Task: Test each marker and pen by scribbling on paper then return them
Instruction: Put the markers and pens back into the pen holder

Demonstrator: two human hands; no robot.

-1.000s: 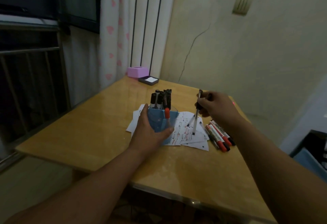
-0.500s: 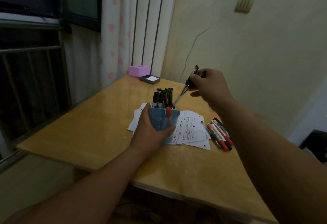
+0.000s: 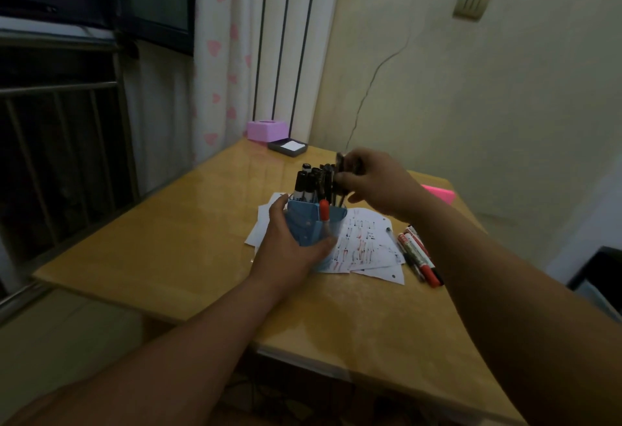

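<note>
A blue pen holder point(image 3: 308, 223) full of dark pens and markers stands on scribbled paper sheets point(image 3: 361, 245) on the wooden table point(image 3: 188, 240). My left hand point(image 3: 289, 247) wraps around the holder's near side. My right hand point(image 3: 373, 183) sits just right of the holder's top, fingers closed on a thin black pen point(image 3: 340, 164) whose lower end is down among the other pens. A red-capped marker point(image 3: 323, 211) is clipped at the holder's front.
Three loose markers with red and black caps point(image 3: 419, 255) lie right of the paper. A pink box point(image 3: 267, 130) and a dark tray with white notes point(image 3: 287, 147) sit at the far corner. A pink pad point(image 3: 437, 193) lies behind my right arm. Window bars stand to the left.
My right hand lifted the pen off the paper, swung it up and left, then lowered it tip-first into the holder. My left hand stayed on the holder.
</note>
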